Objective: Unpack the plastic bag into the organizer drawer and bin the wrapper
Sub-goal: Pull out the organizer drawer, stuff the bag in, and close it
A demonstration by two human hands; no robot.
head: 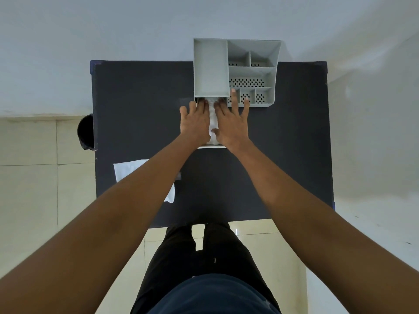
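While a flat white wrapper lies near-left on the dark bench, the left hand and right hand, fingers spread, press white contents into the pulled-out drawer of the grey organizer.

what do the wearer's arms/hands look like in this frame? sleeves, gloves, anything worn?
Both forearms are bare from the frame edge to the wrist: no sleeves in view. The left hand and right hand are bare too, with no gloves and no visible rings, watch or wristband. Lower down, dark trousers and a dark navy top show.
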